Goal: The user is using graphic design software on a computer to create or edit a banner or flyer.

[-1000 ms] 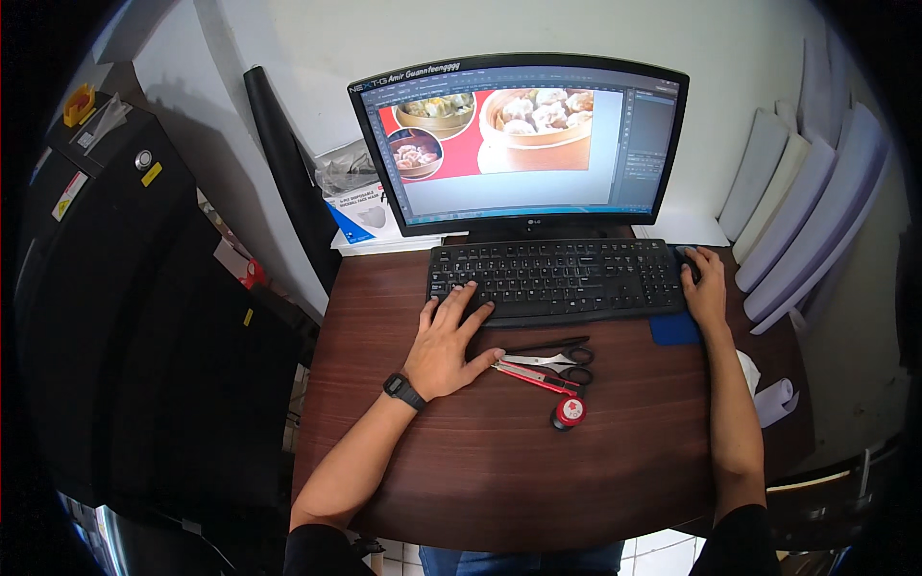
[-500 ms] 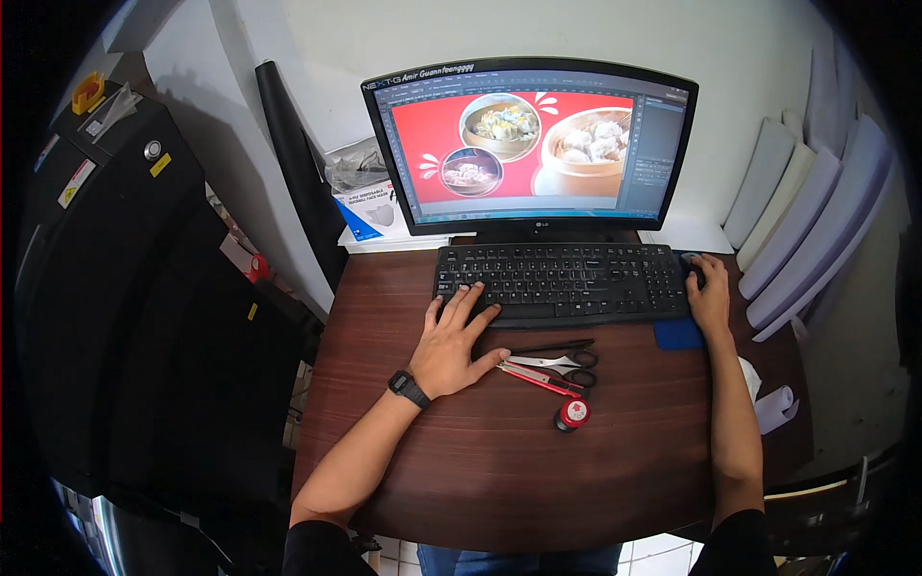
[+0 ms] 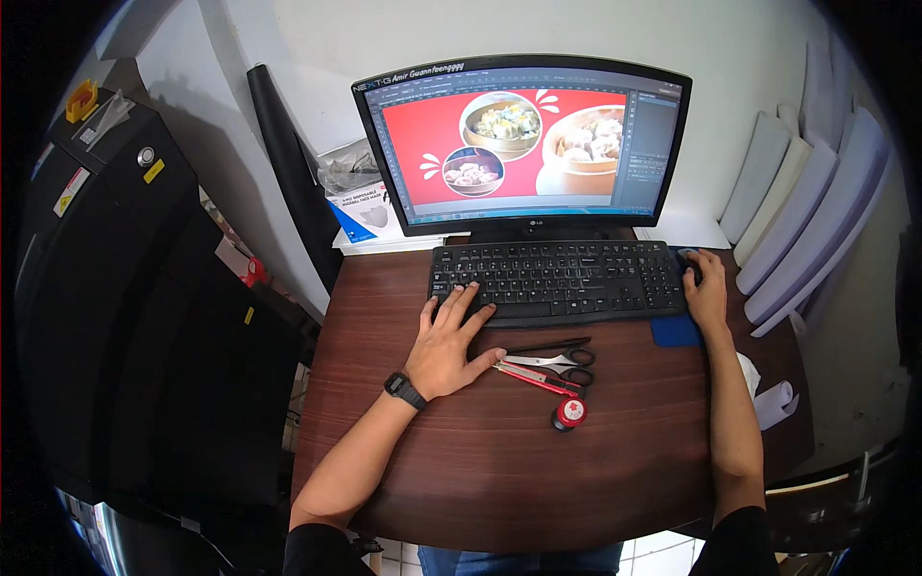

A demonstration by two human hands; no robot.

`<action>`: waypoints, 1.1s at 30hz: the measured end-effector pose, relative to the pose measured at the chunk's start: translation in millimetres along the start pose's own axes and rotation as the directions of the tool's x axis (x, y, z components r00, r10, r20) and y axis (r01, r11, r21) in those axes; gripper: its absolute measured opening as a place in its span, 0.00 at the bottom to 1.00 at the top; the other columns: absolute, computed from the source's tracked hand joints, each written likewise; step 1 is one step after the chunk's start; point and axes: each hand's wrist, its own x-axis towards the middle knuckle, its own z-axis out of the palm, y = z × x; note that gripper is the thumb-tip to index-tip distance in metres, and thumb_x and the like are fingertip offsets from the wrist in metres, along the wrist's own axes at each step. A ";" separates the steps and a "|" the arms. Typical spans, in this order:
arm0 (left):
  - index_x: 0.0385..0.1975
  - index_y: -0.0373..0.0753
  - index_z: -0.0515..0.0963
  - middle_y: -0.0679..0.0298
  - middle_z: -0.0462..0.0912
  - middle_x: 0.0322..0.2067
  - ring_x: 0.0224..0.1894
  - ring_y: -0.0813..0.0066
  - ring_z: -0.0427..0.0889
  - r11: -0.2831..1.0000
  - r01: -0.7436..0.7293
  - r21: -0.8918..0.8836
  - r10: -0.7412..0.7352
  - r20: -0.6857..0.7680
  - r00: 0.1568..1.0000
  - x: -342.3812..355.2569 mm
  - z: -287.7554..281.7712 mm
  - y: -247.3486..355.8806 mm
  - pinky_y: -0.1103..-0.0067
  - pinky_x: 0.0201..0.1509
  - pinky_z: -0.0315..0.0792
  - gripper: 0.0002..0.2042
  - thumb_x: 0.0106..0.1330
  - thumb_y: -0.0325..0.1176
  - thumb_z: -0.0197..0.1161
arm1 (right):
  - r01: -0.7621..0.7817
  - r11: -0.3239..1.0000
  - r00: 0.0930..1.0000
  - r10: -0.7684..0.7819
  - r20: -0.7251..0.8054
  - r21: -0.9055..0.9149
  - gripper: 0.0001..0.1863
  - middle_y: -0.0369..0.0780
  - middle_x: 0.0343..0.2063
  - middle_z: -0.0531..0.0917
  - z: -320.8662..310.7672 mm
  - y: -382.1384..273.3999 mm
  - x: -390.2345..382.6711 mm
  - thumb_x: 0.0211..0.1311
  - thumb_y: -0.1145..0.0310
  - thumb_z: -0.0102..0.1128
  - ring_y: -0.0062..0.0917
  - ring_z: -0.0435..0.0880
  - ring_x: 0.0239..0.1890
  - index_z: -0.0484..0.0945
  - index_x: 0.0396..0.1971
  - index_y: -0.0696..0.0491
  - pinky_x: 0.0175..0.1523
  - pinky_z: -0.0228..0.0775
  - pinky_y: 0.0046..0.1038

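- Head view: we take the black keyboard (image 3: 562,280) as our landmark. Our left hand (image 3: 449,338) rests spread and flat at its near-left corner, fingertips on the keys, holding nothing.
- Our right hand (image 3: 706,288) curls over the mouse (image 3: 688,259) just off its right end.
- Behind it the monitor (image 3: 523,144) shows a red food layout; we judge that editing is under way.
- Next likely calls for a small, steady pointer move.
- Scissors (image 3: 552,358) lie just in front.
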 end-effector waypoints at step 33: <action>0.71 0.44 0.73 0.47 0.58 0.78 0.80 0.45 0.54 1.000 0.012 -0.009 -0.012 0.004 1.000 0.8 -1.1 1.8 0.45 0.80 0.45 0.35 0.68 0.58 0.66 | 0.032 0.999 0.999 -0.032 -0.023 -0.030 0.16 0.48 0.57 0.81 1.5 6.7 1.1 0.65 0.73 0.63 0.46 0.78 0.62 0.84 0.52 0.54 0.67 0.71 0.42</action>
